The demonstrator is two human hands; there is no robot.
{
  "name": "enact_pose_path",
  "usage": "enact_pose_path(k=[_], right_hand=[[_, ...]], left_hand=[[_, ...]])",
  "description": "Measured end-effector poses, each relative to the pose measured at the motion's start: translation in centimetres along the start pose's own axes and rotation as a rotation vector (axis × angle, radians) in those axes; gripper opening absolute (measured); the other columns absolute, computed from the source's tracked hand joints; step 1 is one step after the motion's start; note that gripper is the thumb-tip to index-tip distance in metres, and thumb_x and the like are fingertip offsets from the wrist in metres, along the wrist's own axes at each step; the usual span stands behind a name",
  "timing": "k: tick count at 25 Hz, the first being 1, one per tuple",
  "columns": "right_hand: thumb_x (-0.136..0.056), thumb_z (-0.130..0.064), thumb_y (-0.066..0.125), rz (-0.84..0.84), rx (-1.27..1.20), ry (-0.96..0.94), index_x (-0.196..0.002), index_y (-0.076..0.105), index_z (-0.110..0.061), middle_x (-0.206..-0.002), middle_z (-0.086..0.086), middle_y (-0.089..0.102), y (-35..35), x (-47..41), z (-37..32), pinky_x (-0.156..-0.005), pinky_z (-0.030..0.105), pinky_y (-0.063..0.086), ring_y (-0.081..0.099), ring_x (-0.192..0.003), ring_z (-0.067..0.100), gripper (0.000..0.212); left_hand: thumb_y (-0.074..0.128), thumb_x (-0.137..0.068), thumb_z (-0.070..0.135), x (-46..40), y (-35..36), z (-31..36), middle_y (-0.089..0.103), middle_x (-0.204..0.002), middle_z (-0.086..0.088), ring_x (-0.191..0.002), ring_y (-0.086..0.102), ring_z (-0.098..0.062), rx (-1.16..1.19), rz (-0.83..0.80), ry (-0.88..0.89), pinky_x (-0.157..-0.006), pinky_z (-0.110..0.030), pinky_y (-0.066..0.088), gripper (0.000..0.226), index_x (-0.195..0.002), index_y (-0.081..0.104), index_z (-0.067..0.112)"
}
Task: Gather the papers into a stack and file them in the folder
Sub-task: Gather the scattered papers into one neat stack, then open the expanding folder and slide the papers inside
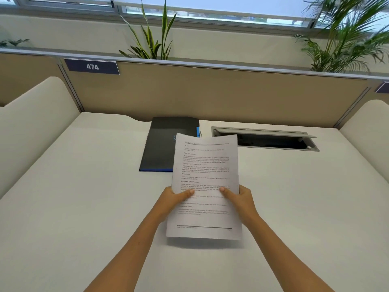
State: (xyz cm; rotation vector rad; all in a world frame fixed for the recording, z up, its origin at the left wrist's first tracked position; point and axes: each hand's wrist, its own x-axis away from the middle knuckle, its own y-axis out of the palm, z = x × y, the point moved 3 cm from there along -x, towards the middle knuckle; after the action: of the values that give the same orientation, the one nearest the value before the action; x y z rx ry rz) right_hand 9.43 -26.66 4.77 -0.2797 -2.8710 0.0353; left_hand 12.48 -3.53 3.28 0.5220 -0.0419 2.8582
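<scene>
A stack of printed white papers (205, 165) is held upright above the white desk (84, 197), its bottom edge just off the surface. My left hand (174, 199) grips the stack's left edge and my right hand (240, 198) grips its right edge, thumbs on the front page. Behind the papers a dark closed folder (164, 142) with a blue edge lies flat on the desk, its right part hidden by the papers.
An open cable tray hatch (267, 140) is set into the desk at the back right. A tan partition (210, 95) with a "474" label (92, 66) closes the back. Cream side dividers stand left and right. Plants rise behind the partition.
</scene>
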Motion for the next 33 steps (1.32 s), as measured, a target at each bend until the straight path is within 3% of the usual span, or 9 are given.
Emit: enact_pose_path(k=[3,7,11,14,17,19,21,27,33], right_hand=[[-0.082,-0.030,0.070,0.034,0.054,0.016,-0.105,0.069,-0.015,-0.100,0.003,0.076,-0.2,-1.1,1.0,-0.078,0.046,0.060,0.073,-0.084,0.025,0.027],[-0.083,-0.031,0.069,0.078,0.083,0.039,-0.102,0.069,-0.016,-0.100,0.003,0.075,-0.5,-3.0,2.1,-0.080,0.045,0.059,0.072,-0.086,0.024,0.025],[-0.083,-0.033,0.069,0.162,0.077,0.037,-0.096,0.068,-0.024,-0.099,0.001,0.074,-1.9,-5.4,2.3,-0.079,0.041,0.059,0.071,-0.086,0.022,0.016],[-0.082,-0.033,0.069,0.234,0.052,0.039,-0.097,0.067,-0.022,-0.099,0.001,0.074,-3.8,-7.3,2.3,-0.077,0.040,0.058,0.071,-0.087,0.023,0.018],[-0.083,-0.032,0.069,0.292,0.043,0.018,-0.104,0.068,-0.016,-0.099,0.000,0.073,-5.5,-8.9,2.1,-0.067,0.028,0.056,0.070,-0.085,0.019,0.026],[-0.083,-0.031,0.069,0.324,0.041,0.010,-0.106,0.067,-0.014,-0.100,0.001,0.072,-6.4,-10.0,2.2,-0.067,0.028,0.054,0.069,-0.086,0.019,0.029],[-0.084,-0.030,0.068,0.341,0.055,0.009,-0.110,0.066,-0.011,-0.101,0.003,0.071,-6.9,-10.8,2.1,-0.073,0.033,0.054,0.068,-0.088,0.022,0.033],[-0.084,-0.032,0.068,0.332,0.060,0.000,-0.110,0.066,-0.013,-0.099,-0.003,0.072,-8.2,-13.6,2.9,-0.069,0.029,0.053,0.068,-0.087,0.017,0.033],[-0.083,-0.035,0.068,0.316,0.053,-0.011,-0.106,0.068,-0.017,-0.097,-0.005,0.074,-7.7,-12.4,3.0,-0.068,0.029,0.055,0.070,-0.087,0.017,0.029]], left_hand=[[0.074,-0.073,0.046,-0.8,0.2,-1.1,0.078,-0.086,0.006,-0.079,0.075,-0.017,0.027,0.019,-0.081,-0.059,-0.026,0.059,0.036,-0.101,0.067,0.023],[0.056,-0.087,0.052,-3.0,-0.4,-0.9,0.075,-0.087,-0.004,-0.078,0.072,-0.023,-0.147,0.160,-0.112,-0.071,-0.034,0.058,0.044,-0.093,0.070,0.010],[0.045,-0.094,0.044,-5.5,-1.3,1.3,0.062,-0.061,-0.008,-0.055,0.055,-0.015,-0.310,0.394,0.041,-0.054,-0.026,0.043,0.052,-0.062,0.058,0.005],[0.046,-0.093,0.034,-7.9,-1.8,3.3,0.051,-0.059,-0.003,-0.053,0.045,-0.011,-0.473,0.549,0.243,-0.051,-0.029,0.035,0.043,-0.058,0.046,0.010],[0.053,-0.089,0.031,-11.0,-1.5,5.0,0.058,-0.094,-0.004,-0.087,0.053,-0.021,-0.798,0.588,0.378,-0.065,-0.033,0.045,0.016,-0.084,0.059,0.016],[0.054,-0.088,0.040,-13.7,-0.8,4.9,0.050,-0.128,-0.011,-0.118,0.045,-0.030,-1.023,0.552,0.281,-0.088,-0.042,0.043,0.033,-0.113,0.055,0.019],[0.049,-0.087,0.052,-16.0,-0.2,4.6,0.027,-0.152,-0.015,-0.140,0.022,-0.035,-1.147,0.502,0.144,-0.105,-0.051,0.031,0.055,-0.133,0.041,0.022],[0.042,-0.084,0.061,-23.0,2.3,4.4,-0.006,-0.160,-0.014,-0.145,-0.010,-0.039,-1.289,0.365,0.095,-0.110,-0.067,0.008,0.080,-0.149,0.009,0.026],[0.045,-0.085,0.049,-23.6,2.1,6.4,-0.007,-0.160,-0.012,-0.144,-0.003,-0.044,-1.353,0.258,0.027,-0.105,-0.074,0.010,0.079,-0.149,0.003,0.025]])
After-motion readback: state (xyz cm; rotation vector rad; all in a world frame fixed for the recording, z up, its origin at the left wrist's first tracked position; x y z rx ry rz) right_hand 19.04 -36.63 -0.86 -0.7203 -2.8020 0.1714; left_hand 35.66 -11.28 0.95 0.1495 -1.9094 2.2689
